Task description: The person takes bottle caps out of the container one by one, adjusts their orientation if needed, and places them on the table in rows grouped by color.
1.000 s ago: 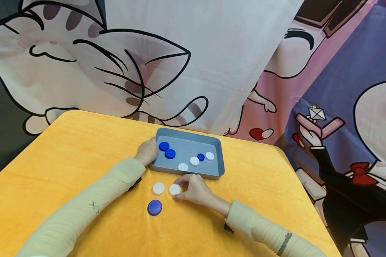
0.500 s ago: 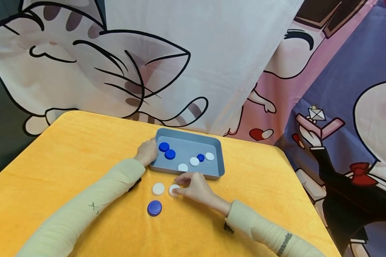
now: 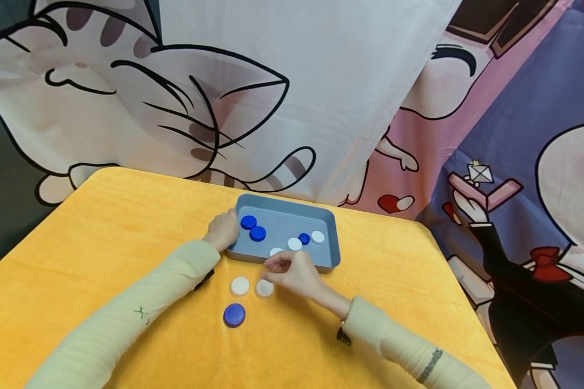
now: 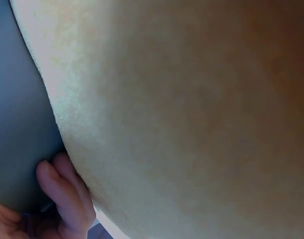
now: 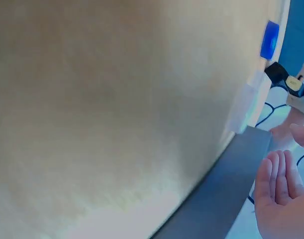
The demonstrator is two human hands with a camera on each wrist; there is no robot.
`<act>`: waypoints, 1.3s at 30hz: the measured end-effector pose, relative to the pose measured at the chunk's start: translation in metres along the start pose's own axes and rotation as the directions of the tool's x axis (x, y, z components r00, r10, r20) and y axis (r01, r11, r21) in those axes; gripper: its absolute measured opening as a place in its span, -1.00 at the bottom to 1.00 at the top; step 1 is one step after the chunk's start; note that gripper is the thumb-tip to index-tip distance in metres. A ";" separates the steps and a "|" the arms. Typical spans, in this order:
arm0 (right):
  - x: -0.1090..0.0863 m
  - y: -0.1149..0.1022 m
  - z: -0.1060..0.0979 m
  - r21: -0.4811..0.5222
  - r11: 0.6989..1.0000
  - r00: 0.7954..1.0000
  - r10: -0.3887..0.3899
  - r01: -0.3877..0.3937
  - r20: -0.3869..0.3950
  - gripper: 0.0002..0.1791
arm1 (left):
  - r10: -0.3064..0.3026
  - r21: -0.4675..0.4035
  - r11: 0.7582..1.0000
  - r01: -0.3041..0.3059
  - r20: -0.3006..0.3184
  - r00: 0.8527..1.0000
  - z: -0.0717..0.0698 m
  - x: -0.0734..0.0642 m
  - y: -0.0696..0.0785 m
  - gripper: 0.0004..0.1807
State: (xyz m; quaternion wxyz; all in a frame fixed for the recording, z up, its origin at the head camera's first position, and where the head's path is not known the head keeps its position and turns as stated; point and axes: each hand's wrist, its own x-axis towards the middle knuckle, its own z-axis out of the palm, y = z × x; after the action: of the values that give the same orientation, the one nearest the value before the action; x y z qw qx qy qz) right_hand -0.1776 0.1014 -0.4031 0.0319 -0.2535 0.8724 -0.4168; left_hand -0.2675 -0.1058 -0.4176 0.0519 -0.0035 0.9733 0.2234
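Observation:
My left hand (image 3: 222, 230) grips the left end of the grey-blue tray (image 3: 284, 203); in the left wrist view its curled fingers (image 4: 67, 191) lie against the tray wall. In front of the tray, a white plastic cap (image 3: 265, 289) lies flat on the yellow cloth. My right hand (image 3: 299, 276) hovers just above and right of this cap, holding nothing. The right wrist view shows its fingers (image 5: 278, 177) fairly straight, thumb apart. Left of that cap lies a second white cap (image 3: 240, 286), with a larger blue cap (image 3: 234, 315) below it.
Inside the tray, two blue caps (image 3: 257, 233) sit at the left. A small blue cap (image 3: 304, 239) lies at the right among white caps (image 3: 317, 237). Yellow cloth (image 3: 141, 216) covers the table, and a printed cartoon curtain (image 3: 345, 81) hangs behind its far edge.
My right hand has let go of the right white cap and risen toward the tray's front wall, its fingers now off the cap. The left hand keeps its hold on the tray.

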 end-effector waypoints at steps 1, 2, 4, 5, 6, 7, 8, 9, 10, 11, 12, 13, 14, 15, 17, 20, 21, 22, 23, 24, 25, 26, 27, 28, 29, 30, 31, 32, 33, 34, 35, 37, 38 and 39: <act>0.002 0.000 -0.002 0.007 1.000 1.000 0.006 -0.006 -0.004 -0.74 | 0.001 0.001 1.000 -0.001 0.000 1.000 0.000 0.000 0.000 -0.66; 0.004 0.000 -0.003 0.017 1.000 1.000 0.019 -0.019 -0.005 -0.73 | 0.000 0.002 1.000 0.000 0.000 1.000 0.000 0.000 0.000 -0.66; 0.008 0.000 -0.005 0.041 0.998 0.999 0.044 -0.044 -0.005 -0.70 | 0.000 0.003 1.000 0.000 0.000 1.000 0.000 0.001 0.000 -0.66; 0.011 0.001 -0.006 0.054 0.997 0.999 0.054 -0.053 -0.005 -0.69 | 0.001 0.003 1.000 -0.001 0.000 1.000 0.000 0.001 0.000 -0.66; 0.013 0.001 -0.007 0.069 0.996 0.998 0.062 -0.062 -0.001 -0.67 | 0.001 0.002 1.000 -0.001 -0.001 1.000 0.000 0.001 0.000 -0.66; 0.015 0.002 -0.008 0.077 0.995 0.997 0.071 -0.071 0.001 -0.65 | 0.003 0.002 1.000 -0.003 -0.001 1.000 0.000 0.000 -0.001 -0.67; 0.017 0.003 -0.009 0.085 0.993 0.997 0.078 -0.078 0.004 -0.64 | 0.003 0.000 1.000 -0.003 0.000 1.000 0.000 0.000 -0.001 -0.68; 0.019 0.003 -0.009 0.090 0.993 0.997 0.081 -0.081 0.004 -0.63 | 0.005 -0.002 1.000 -0.005 0.000 1.000 0.001 0.000 -0.001 -0.68; 0.021 0.003 -0.010 0.096 0.992 0.997 0.083 -0.083 0.005 -0.62 | 0.005 -0.005 1.000 -0.005 0.001 1.000 0.001 0.000 -0.001 -0.69; 0.022 0.004 -0.011 0.101 0.991 0.997 0.083 -0.083 0.004 -0.61 | 0.006 -0.005 1.000 -0.006 0.002 1.000 0.001 -0.001 -0.002 -0.69; 0.024 0.004 -0.012 0.103 0.991 0.996 0.084 -0.084 0.003 -0.61 | 0.008 -0.005 1.000 -0.008 0.002 1.000 0.001 -0.001 -0.002 -0.69; 0.025 0.004 -0.012 0.106 0.991 0.996 0.084 -0.084 0.002 -0.61 | 0.008 -0.006 1.000 -0.008 0.002 1.000 0.001 -0.001 -0.002 -0.69; 0.027 0.004 -0.013 0.110 0.990 0.997 0.083 -0.083 -0.001 -0.61 | 0.008 -0.008 1.000 -0.008 0.001 1.000 0.001 -0.002 -0.002 -0.69; 0.028 0.005 -0.014 0.113 0.990 0.997 0.081 -0.080 -0.004 -0.60 | 0.008 -0.010 1.000 -0.008 0.001 1.000 0.001 -0.002 -0.001 -0.69; 0.031 0.005 -0.015 0.118 0.990 0.997 0.082 -0.080 -0.010 -0.60 | 0.006 -0.017 1.000 -0.006 0.003 1.000 0.000 -0.002 -0.001 -0.68; 0.036 0.006 -0.016 0.113 0.991 0.997 0.079 -0.077 -0.015 -0.58 | 0.003 -0.023 1.000 -0.003 0.003 1.000 0.000 -0.003 0.000 -0.67; 0.038 0.006 -0.017 0.111 0.991 0.997 0.079 -0.077 -0.012 -0.58 | 0.002 -0.023 1.000 -0.002 0.003 1.000 -0.001 -0.003 0.000 -0.67; 0.040 0.006 -0.018 0.109 0.991 0.997 0.080 -0.078 -0.010 -0.58 | 0.002 -0.024 1.000 -0.002 0.003 1.000 -0.001 -0.002 0.000 -0.66; 0.042 0.005 -0.019 0.106 0.991 0.997 0.078 -0.077 -0.007 -0.57 | 0.002 -0.021 1.000 -0.002 0.002 1.000 -0.001 -0.002 0.000 -0.65; 0.044 0.006 -0.019 0.102 0.992 0.997 0.077 -0.077 -0.005 -0.57 | 0.002 -0.019 1.000 -0.002 0.002 1.000 -0.001 -0.002 0.000 -0.65; 0.047 0.005 -0.020 0.101 0.992 0.997 0.078 -0.077 -0.001 -0.57 | 0.002 -0.018 1.000 -0.002 0.003 1.000 -0.001 -0.002 0.000 -0.64; 0.049 0.005 -0.021 0.100 0.992 0.997 0.079 -0.078 0.001 -0.57 | 0.003 -0.016 1.000 -0.002 0.004 1.000 0.000 -0.002 0.000 -0.64; 0.052 0.005 -0.022 0.096 0.992 0.997 0.080 -0.080 0.003 -0.57 | 0.000 -0.016 1.000 0.000 0.005 1.000 0.000 -0.001 0.000 -0.64; 0.054 0.006 -0.022 0.095 0.992 0.997 0.081 -0.081 0.004 -0.57 | -0.001 -0.013 1.000 0.001 0.005 1.000 0.000 -0.001 -0.001 -0.64; 0.057 0.007 -0.022 0.092 0.992 0.997 0.082 -0.082 0.006 -0.57 | -0.003 -0.011 1.000 0.003 0.004 1.000 0.000 -0.001 -0.001 -0.64; 0.060 0.008 -0.022 0.090 0.993 0.997 0.079 -0.079 0.005 -0.57 | -0.004 -0.010 1.000 0.004 0.004 1.000 0.000 -0.001 -0.001 -0.65; 0.063 0.009 -0.023 0.088 0.993 0.997 0.080 -0.080 0.005 -0.57 | -0.005 -0.009 1.000 0.005 0.004 1.000 -0.001 -0.001 -0.001 -0.65; 0.066 0.011 -0.023 0.085 0.993 0.997 0.079 -0.079 0.005 -0.57 | -0.007 -0.007 1.000 0.007 0.005 1.000 -0.001 -0.002 0.000 -0.65; 0.067 0.007 -0.024 0.081 0.993 0.996 0.084 -0.084 0.007 -0.58 | -0.008 -0.004 1.000 0.008 0.005 1.000 -0.001 -0.002 0.000 -0.65; 0.069 0.009 -0.024 0.077 0.993 0.996 0.090 -0.090 0.010 -0.58 | -0.008 -0.002 1.000 0.008 0.005 1.000 -0.002 -0.002 0.000 -0.65; 0.072 0.010 -0.024 0.071 0.993 0.996 0.093 -0.094 0.011 -0.58 | -0.009 -0.002 1.000 0.009 0.007 1.000 -0.002 -0.002 0.001 -0.65; 0.076 0.013 -0.023 0.064 0.992 0.994 0.108 -0.109 0.013 -0.57 | -0.011 -0.004 1.000 0.011 0.012 1.000 -0.002 -0.002 0.001 -0.64; 0.078 0.013 -0.023 0.063 0.991 0.993 0.115 -0.115 0.013 -0.56 | -0.011 -0.003 1.000 0.011 0.013 1.000 -0.002 -0.002 0.001 -0.64; 0.080 0.014 -0.023 0.060 0.990 0.992 0.124 -0.125 0.014 -0.55 | -0.012 -0.004 1.000 0.012 0.013 1.000 -0.002 -0.002 0.001 -0.64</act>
State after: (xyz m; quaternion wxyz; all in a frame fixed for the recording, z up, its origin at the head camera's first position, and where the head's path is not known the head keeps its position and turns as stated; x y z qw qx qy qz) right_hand -0.2591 0.0877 -0.3860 0.0700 -0.1996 0.8732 -0.4391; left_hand -0.2658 -0.1055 -0.4151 0.0598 -0.0078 0.9724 0.2252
